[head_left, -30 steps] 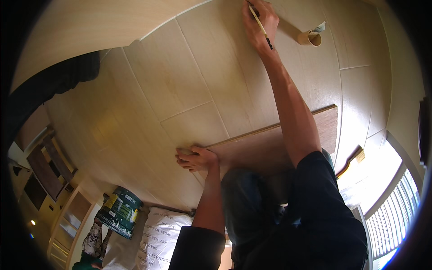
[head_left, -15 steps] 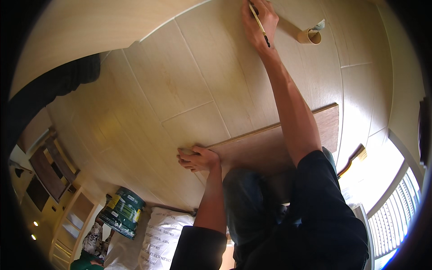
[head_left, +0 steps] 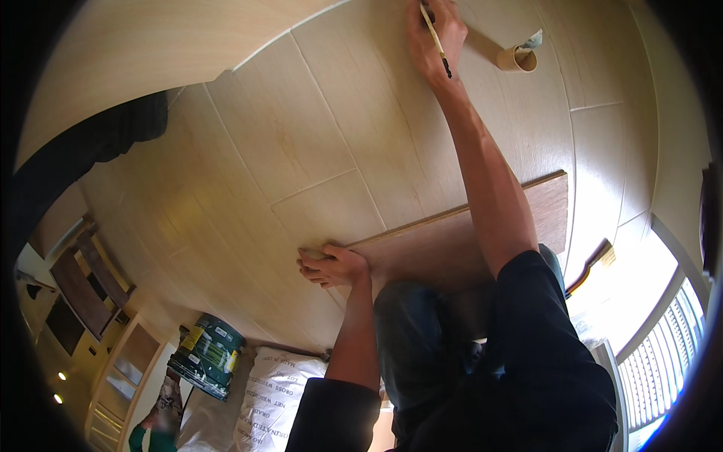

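Observation:
At the top, my right hand [head_left: 437, 34] is closed on a thin pale stick [head_left: 437, 47] with a dark end; its fingertips are partly out of view. A short cardboard tube [head_left: 514, 62] with a greyish piece sticking out stands to its right. Below, my left hand [head_left: 335, 265] is closed round a small greyish-tan object [head_left: 312, 253] that I cannot make out, at the left end of a long wooden board [head_left: 422, 256]. The board lies across the lower middle, partly hidden by my right forearm and knee.
Pale plank floor [head_left: 226, 188] meets a panel [head_left: 188, 38]. A dark-clothed leg [head_left: 90, 135] is upper left. A brush [head_left: 599, 260] lies right; a green bucket [head_left: 207, 354] and white sack [head_left: 275, 392] lie below; a person in green [head_left: 143, 437] is lower left.
My hands keep almost the same places and holds. The view has shifted very slightly, and the person at the lower left has moved a little.

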The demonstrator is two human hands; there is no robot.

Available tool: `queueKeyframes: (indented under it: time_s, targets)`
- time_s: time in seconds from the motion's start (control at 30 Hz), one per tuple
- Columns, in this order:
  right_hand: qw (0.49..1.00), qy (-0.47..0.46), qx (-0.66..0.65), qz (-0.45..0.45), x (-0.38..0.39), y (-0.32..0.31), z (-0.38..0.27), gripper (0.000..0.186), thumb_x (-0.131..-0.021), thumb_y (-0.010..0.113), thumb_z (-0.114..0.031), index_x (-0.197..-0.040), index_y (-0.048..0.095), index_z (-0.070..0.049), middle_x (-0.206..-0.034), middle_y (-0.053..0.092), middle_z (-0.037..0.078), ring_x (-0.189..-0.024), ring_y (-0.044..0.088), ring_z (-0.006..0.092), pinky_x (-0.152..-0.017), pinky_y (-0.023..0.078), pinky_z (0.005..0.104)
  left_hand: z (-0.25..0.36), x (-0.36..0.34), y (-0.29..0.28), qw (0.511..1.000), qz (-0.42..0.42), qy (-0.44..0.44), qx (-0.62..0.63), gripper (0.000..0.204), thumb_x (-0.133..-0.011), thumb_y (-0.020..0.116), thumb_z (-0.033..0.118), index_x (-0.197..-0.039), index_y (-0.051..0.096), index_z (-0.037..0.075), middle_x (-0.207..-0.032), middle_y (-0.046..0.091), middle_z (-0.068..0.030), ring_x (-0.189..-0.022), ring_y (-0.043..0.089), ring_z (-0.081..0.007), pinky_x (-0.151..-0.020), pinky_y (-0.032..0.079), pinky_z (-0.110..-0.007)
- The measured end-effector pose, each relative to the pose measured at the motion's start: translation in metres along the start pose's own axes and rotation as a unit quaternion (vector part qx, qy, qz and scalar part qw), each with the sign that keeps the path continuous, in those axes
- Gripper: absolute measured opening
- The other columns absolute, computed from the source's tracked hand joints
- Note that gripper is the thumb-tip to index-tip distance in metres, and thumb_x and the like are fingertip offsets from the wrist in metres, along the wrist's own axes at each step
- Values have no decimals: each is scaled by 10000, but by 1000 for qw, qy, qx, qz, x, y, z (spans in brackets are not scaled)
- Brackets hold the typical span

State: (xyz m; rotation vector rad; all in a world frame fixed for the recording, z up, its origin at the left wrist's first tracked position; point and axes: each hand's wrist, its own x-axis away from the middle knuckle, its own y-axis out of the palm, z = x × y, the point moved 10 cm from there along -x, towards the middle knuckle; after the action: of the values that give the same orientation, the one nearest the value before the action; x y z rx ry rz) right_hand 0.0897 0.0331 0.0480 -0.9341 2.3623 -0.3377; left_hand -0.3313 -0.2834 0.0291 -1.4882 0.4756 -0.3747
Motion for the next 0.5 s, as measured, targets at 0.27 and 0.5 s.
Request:
queueKeyframes:
  time_s: [0.27, 0.5]
  targets:
    - [1000, -5, -3, -27, -1, 2, -4, 183, -932, 637, -63, -1082, 721, 1, -1021, 713, 209, -963, 686, 386, -849, 559, 447, 0, 0, 0, 1000, 12, 11, -6, 599, -952, 451, 380, -1495, 433, 130, -1483, 397, -185, -1331, 408, -384, -1090, 307, -586]
    - [1000, 12, 8, -5, 0, -4, -3, 192, -933, 636, -61, -1096, 716, 2, -1019, 714, 202, -962, 685, 380, -854, 558, 447, 0, 1, 0, 1000, 2, -3, -6, 584, -954, 447, 379, -1484, 436, 133, -1496, 383, -184, -1336, 401, -380, -1088, 303, -577]
